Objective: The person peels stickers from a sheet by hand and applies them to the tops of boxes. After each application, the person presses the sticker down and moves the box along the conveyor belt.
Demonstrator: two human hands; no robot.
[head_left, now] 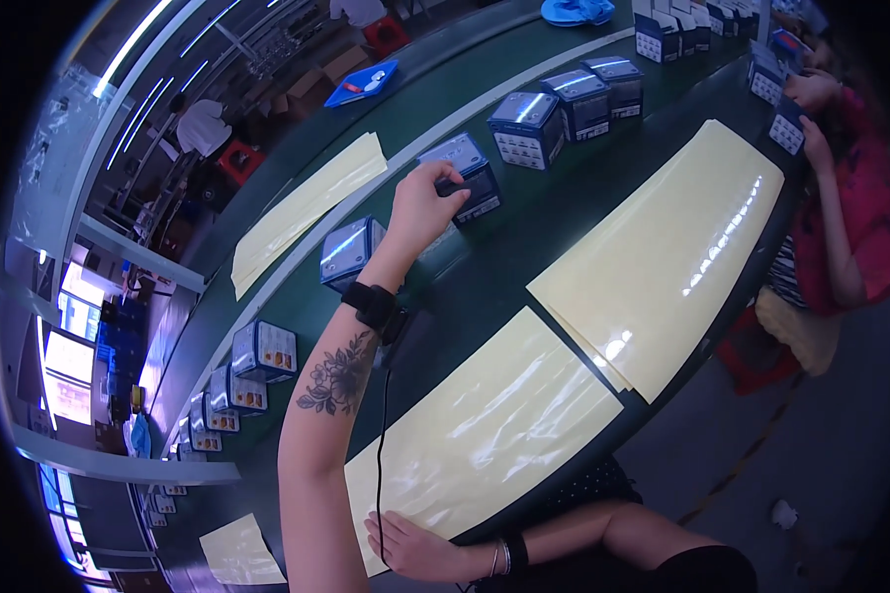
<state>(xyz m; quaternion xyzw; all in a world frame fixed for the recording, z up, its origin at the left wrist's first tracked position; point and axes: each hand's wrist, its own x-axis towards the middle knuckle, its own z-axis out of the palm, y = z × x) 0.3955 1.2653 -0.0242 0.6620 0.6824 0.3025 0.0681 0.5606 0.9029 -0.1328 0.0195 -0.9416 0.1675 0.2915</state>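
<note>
My left hand reaches across the green table to a blue carton with a shiny top. Its fingers are curled and the thumb is close to the fingertips, over the carton's near side. Whether they grip the carton or something small is hidden. Another blue carton stands just left of that wrist. My right hand lies open, fingers spread, on the near edge of a pale yellow sheet. A second stack of yellow sheets lies beyond it to the right.
More cartons stand in a row ahead, with others along the left. Past a pale rail lie yellow strips and a blue tray. A co-worker in red handles a carton at right. A black cable hangs from my left wrist.
</note>
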